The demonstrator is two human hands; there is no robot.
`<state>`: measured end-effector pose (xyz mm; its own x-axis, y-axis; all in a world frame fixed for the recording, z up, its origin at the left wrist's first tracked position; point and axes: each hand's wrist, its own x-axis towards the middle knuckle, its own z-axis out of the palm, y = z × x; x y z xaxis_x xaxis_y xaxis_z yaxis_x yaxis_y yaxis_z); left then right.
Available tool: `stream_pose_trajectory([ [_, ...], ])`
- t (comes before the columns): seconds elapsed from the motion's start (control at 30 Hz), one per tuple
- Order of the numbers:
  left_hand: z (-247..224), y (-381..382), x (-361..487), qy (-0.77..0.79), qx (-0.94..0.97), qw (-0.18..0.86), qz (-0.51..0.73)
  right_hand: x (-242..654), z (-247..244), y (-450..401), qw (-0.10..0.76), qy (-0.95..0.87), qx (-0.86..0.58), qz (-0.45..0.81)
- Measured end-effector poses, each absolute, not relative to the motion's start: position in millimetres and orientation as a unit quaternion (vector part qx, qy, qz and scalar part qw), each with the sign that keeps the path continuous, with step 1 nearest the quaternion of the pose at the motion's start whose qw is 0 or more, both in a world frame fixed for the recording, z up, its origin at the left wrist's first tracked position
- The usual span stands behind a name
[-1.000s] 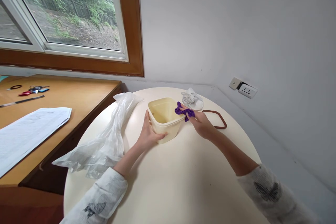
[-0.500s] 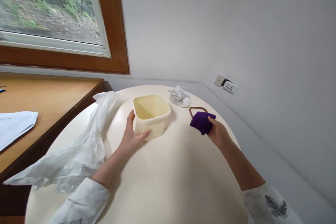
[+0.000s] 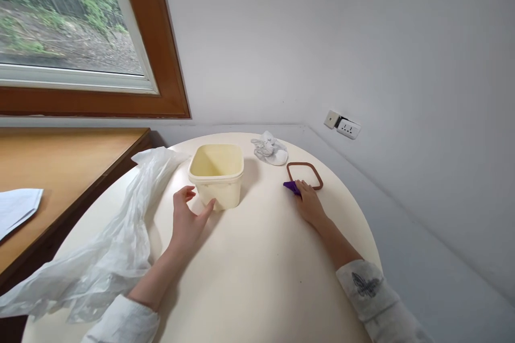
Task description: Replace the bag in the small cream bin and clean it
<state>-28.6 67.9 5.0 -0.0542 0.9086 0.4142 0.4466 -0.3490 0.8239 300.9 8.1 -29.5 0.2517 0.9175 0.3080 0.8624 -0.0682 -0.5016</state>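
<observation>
- White plastic bag (image 3: 126, 228) sprawls down the left of the round table (image 3: 245, 273), past the edge; its upper end lies near the tub.
- Crumpled white bundle (image 3: 269, 149) near the far edge, right of the tub and apart from it.
- Brown rounded frame (image 3: 320, 180) flat on the table, just beyond my right hand.
- Wooden desk (image 3: 72, 158) at left, papers (image 3: 18, 206) on it. Window (image 3: 68, 37) above; outlet (image 3: 348, 128) and switch plate (image 3: 331, 119) on the wall at right.
- In the way: bag along the left side; my right hand hides part of the cloth.
- Pale yellow tub (image 3: 220, 190) upright, mouth up, towards the far side of the table, just ahead and right of my left hand, well left of my right.
- Left hand (image 3: 189, 221): spread, fingers bent, not clasping the tub. Thumb tip overlaps its lower front; contact, cannot tell.
- Right hand (image 3: 310, 202): palm down, fingers over the purple cloth (image 3: 290, 187), touching it. Pinched or merely covered, cannot tell. Cloth lies just beside the frame's near side.
</observation>
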Motion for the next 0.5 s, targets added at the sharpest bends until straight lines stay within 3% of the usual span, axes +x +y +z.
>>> stream_pose_trajectory([
  [0.13, 9.9, 62.9, -28.1, 0.539, 0.644, 0.187, 0.509, 300.9, -32.7, 4.3, 0.274, -0.617, -0.737, 0.016],
  [0.5, 16.9, 27.9, -23.7, 0.498, 0.669, 0.229, 0.502, 288.2, -30.9, -1.0, 0.173, -0.635, -0.75, -0.069],
])
